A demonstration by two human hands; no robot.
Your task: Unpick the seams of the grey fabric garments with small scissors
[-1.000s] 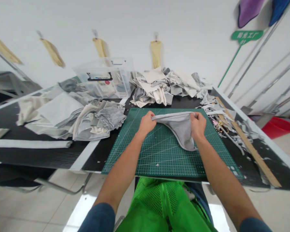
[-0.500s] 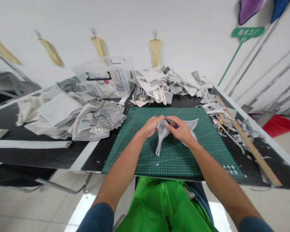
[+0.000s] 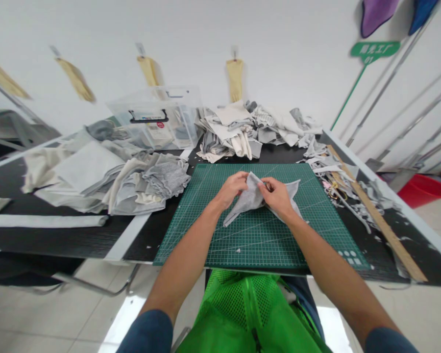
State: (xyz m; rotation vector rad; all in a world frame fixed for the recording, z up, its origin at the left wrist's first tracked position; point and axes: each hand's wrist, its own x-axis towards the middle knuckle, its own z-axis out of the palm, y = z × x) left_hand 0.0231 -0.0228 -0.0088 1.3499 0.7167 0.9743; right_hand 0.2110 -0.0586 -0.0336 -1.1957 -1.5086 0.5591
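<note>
The grey cloth (image 3: pixel 250 196) is over the green mat (image 3: pixel 257 247), well in from its four corners. It is folded and bunched, with one thin tail pointing to the mat's near left corner. The right hand (image 3: pixel 277 197) pinches the cloth near its top, thumb in front. The left hand (image 3: pixel 232 191) has bent fingers at the cloth's top left edge; I cannot tell if they pinch it.

Pale round dots (image 3: pixel 347 254) are printed at the mat's near right corner. Along the table's (image 3: pixel 77 240) right edge lies a wooden stick (image 3: pixel 384 218) with scraps (image 3: pixel 375 198) beside it; any marks on it are too small to read.

At the table's far edge, left of the mat, sits a clear box (image 3: pixel 183 125). Its white label (image 3: pixel 159 132) has a red spot, but the words are too tiny. By the wall, a green sign (image 3: pixel 380 48) shows Chinese writing ending in "工厂", with "01" under it.
</note>
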